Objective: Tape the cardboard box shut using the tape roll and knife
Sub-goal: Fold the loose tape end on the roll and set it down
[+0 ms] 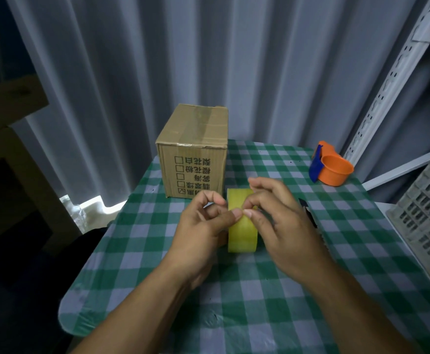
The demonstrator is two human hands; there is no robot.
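A yellowish tape roll (242,233) stands on edge in the middle of the table, held between both hands. My left hand (203,226) grips its left side, thumb on the top of the roll. My right hand (278,215) pinches at the roll's top surface with thumb and fingertips, next to the left thumb. The cardboard box (194,152) sits behind the roll at the table's far left, its flaps down with tape across the top, printed characters on its front. A dark knife (309,213) lies on the cloth just right of my right hand, mostly hidden.
The table carries a green-and-white checked cloth (260,290). An orange tape dispenser with a blue blade guard (330,166) sits at the far right. A grey plastic crate (428,213) stands at the right edge. Curtains (157,60) hang behind; a metal rack upright (387,85) rises at right.
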